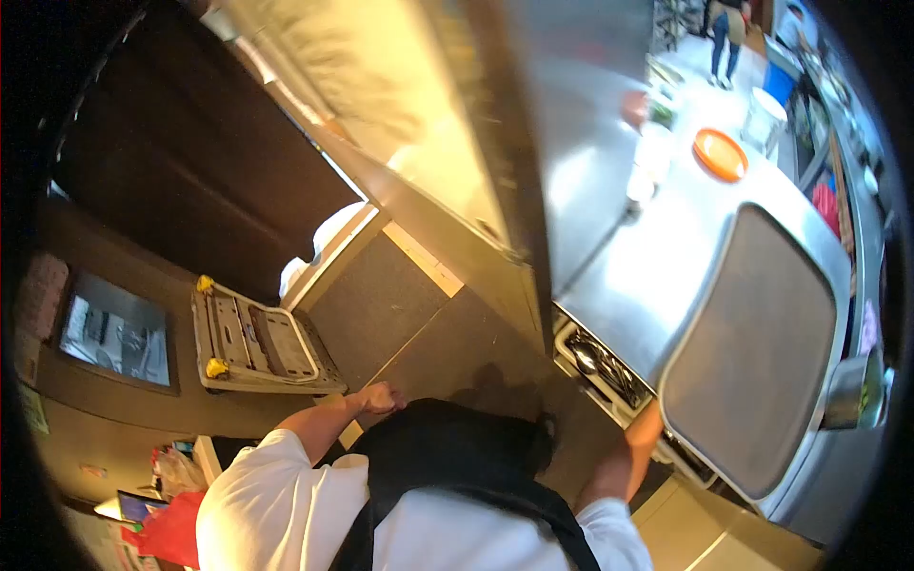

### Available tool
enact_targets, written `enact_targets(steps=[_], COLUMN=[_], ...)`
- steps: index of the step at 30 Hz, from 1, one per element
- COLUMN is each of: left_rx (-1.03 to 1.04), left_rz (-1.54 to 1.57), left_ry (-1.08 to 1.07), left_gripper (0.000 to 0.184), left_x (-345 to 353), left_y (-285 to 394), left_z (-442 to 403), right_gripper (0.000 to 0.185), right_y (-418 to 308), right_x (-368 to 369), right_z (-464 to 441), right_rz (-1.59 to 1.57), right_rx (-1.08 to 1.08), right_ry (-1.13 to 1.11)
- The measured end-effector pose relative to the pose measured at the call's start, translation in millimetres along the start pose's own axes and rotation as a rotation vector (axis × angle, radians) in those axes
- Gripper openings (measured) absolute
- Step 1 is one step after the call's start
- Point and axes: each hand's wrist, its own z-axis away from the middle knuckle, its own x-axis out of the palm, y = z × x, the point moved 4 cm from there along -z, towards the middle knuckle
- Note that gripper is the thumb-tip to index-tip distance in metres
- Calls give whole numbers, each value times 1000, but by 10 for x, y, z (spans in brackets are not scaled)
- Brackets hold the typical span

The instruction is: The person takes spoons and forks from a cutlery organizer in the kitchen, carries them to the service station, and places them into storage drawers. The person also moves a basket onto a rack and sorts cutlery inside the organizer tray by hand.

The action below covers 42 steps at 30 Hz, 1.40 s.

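Observation:
Near the lower middle, my left hand (381,398) hangs over the floor beside my black apron (457,438), its fingers curled in; whether anything is inside is too small to tell. A large grey-brown tray (752,352) with a pale rim lies at the right, over the steel counter (657,285). My right forearm reaches up to the tray's near left edge, and my right hand (649,419) is mostly hidden there, its fingers out of sight. Just left of that hand, an open drawer (595,385) below the counter holds metal cutlery.
An orange plate (721,155) and a clear container (764,122) stand farther along the counter. A metal pot (854,392) is right of the tray. A folded step stool (257,343) leans by the left wall. Two people (729,38) are in the background.

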Motion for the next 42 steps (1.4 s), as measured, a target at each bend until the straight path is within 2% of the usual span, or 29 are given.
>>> enact_targets(steps=[2, 3, 5, 6, 7, 8, 9, 13, 15, 18, 20, 21, 23, 24, 25, 27, 28, 29, 31, 32, 33, 34, 35, 36, 37, 39, 41, 42], left_rx=[119, 180, 19, -67, -21, 22, 63, 26, 44, 153, -59, 111, 106, 115, 213, -152, -303, -384, -560, -542, -509, -470, -424, -407, -449, -418, -252, -171], left_rz=[252, 373, 136, 20, 42, 68, 87, 416, 520, 432, 418, 343, 456, 564, 911, 801, 694, 772, 908, 883, 939, 1008, 1086, 1366, 1394, 1591, 1745, 1816], left_ry=[33, 43, 114, 139, 36, -62, -151, -41, 2, 66, 168, 179, 154, 84, 150, 186, 179, 216, 264, 339, 429, 507, 584, 697, 799, 825, 868, 879], left_gripper=[33, 36, 41, 43, 47, 50, 54, 55, 53, 47, 39, 35, 27, 22, 19, 51, 66, 73, 87, 80, 73, 67, 61, 40, 30, 25, 25, 26], left_x=[49, 49, -101, -167, -86, -34, -46, -132, -116, -34, -369, -496, -656, -931, -962, -1521, -1897, -2173, -2346, -2478, -2734, -2914, -3060, -3150, -3642, -3929, -4491, -4789], left_y=[-414, -612, -691, -791, -1011, -1267, -1507, -2128, -2466, -3023, -3241, -3409, -3812, -3908, -4131, -4371, -4468, -4664, -5065, -5319, -5563, -5733, -5862, -6037, -5950, -6240, -6418, -6504], left_z=[-79, -98, 102, 213, 178, 61, 43, 277, 273, -75, -1, -88, -273, -130, -178, 79, 217, 187, 299, 253, 240, 250, 222, 123, 329, 173, 131, 163], right_gripper=[39, 38, 32, 33, 36, 40, 40, 39, 40, 40, 38, 37, 32, 31, 30, 29, 29, 29, 34, 39, 44, 46, 46, 47, 54, 65, 78, 81], right_y=[-833, -1361, -1293, -1755, -2195, -2607, -2998, -3959, -4331, -4751, -4946, -5053, -4960, -5056, -5204, -5859, -6362, -6964, -8127, -8905, -9380, -10321, -10846, -11257, -11923, -12907, -13807, -14230], right_x=[-128, -202, 638, 905, 1091, 1247, 1453, 2132, 2329, 2672, 2980, 3186, 3939, 4317, 4682, 5330, 5608, 5917, 6722, 6673, 7228, 6945, 7179, 7597, 7381, 7592, 7793, 7914], right_z=[261, 353, 994, 1427, 1780, 2058, 2229, 2596, 2501, 2228, 2009, 1870, 1518, 1296, 1082, 896, 805, 663, 579, 628, 604, 718, 739, 725, 799, 806, 691, 588], right_rz=[-203, -245, -164, -419, -315, -369, -293, -155, -120, 0, 168, 277, 206, 97, -13, -44, 39, 123, 359, 60, 30, 18, -177, -238, -304, -502, -635, -683], right_rx=[-66, 4, 33, 114, -66, 61, 27, -138, -149, -150, -196, -246, -358, -309, -255, -271, -342, -417, -843, -664, -695, -770, -797, -856, -791, -784, -830, -869], right_ry=[305, 483, 143, 114, -54, -303, -436, -820, -861, -898, -909, -906, -862, -894, -927, -984, -1005, -1019, -1025, -1083, -1127, -1134, -1084, -1028, -1091, -1066, -974, -834])
